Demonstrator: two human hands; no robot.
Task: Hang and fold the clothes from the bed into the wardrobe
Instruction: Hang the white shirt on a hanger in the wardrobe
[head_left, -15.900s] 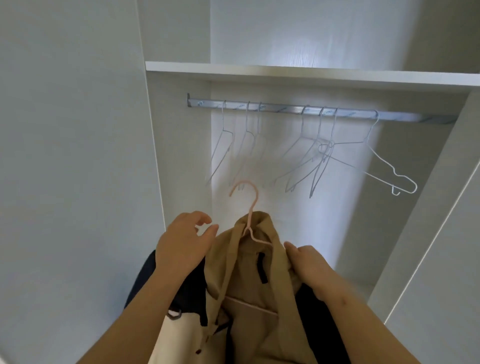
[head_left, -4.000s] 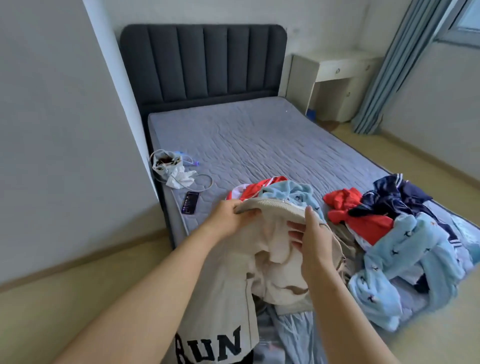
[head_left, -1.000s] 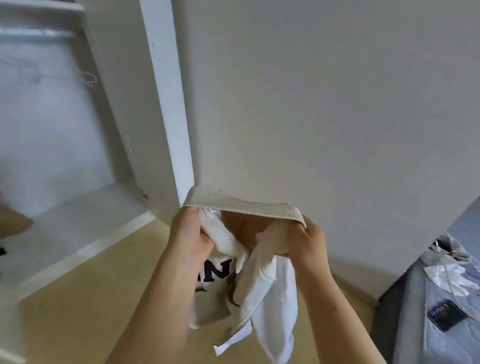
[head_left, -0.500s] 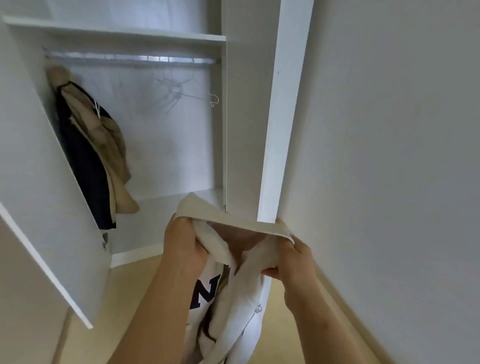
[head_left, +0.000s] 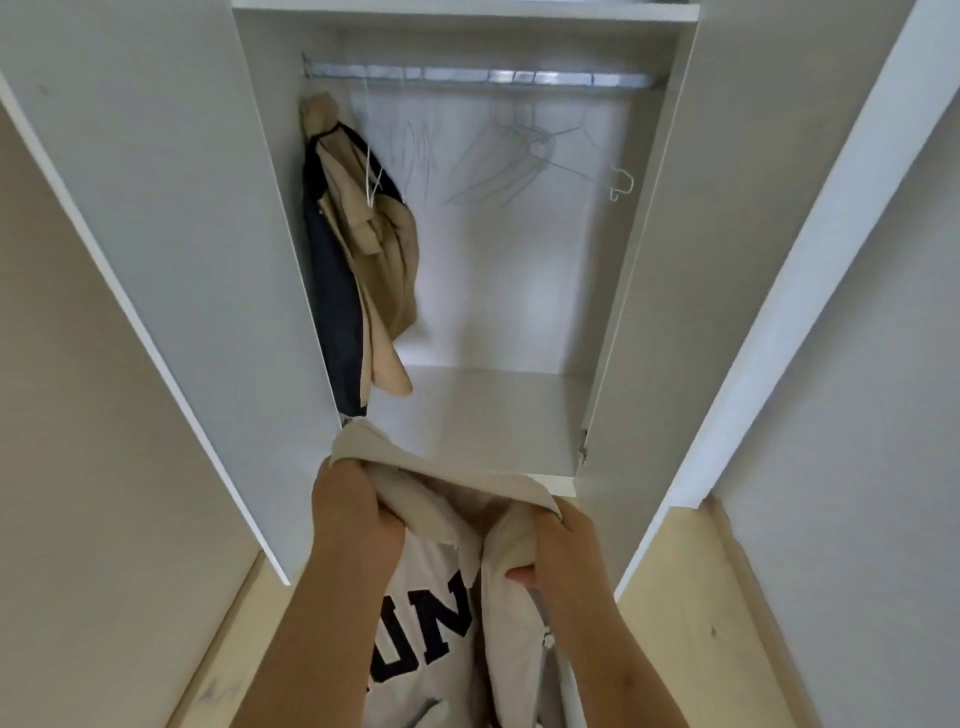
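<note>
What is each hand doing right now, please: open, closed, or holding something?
Left hand: closed, gripping the cream top by its ribbed edge.
Right hand: closed, gripping the same top.

Cream sweatshirt (head_left: 441, 597) now squarely before the open wardrobe (head_left: 519, 291), tan jacket (head_left: 387, 270) now on its rail (head_left: 467, 75) at left.

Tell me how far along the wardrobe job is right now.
Done: one tan-and-navy jacket hangs at the left end of the rail. In hand: the left hand and right hand both grip a cream sweatshirt before the open wardrobe; it is on no hanger yet. Left: put it on one of the empty hangers and hang it. The bed is out of view, so what remains there cannot be told.
</note>
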